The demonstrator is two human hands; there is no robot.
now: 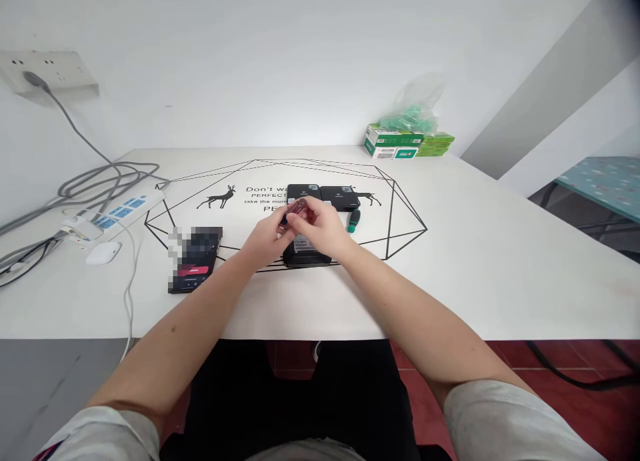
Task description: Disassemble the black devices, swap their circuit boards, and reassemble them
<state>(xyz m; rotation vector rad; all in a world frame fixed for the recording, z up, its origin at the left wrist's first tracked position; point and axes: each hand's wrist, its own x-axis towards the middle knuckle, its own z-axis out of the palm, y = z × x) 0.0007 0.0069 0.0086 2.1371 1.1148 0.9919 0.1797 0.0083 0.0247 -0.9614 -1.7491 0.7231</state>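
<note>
My left hand (267, 239) and my right hand (327, 229) meet at the middle of the table. Between their bent fingers is a small dark-red, see-through piece (296, 209), whose kind I cannot make out. Both hands are closed on it. Under them lies a black case (306, 262) with a white label, partly hidden. Just behind sit two black boxes (303, 190) (341, 198) side by side. A short screwdriver (354, 219) with a black and green handle lies to the right of my right hand.
On the left are a phone (197, 257), a white earbud case (104, 253), a power strip (125, 211) and coiled grey cables (107, 174). Green and white boxes (395, 144) with a plastic bag (413, 114) stand against the wall. The table's front edge runs below my forearms.
</note>
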